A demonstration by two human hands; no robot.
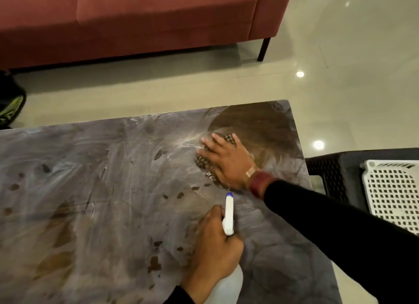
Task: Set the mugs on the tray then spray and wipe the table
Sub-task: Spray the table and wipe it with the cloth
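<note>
A left hand (215,254) wrapped its fingers around a white plastic spray bottle (227,215) near the near edge of the smeared dark table (102,190), while the right hand (226,161), fingers spread, pressed a checkered cloth (203,162) flat toward the far right corner.

cloth (205,162): mostly under right hand (226,161) | tray (392,195): cut by right edge
</note>
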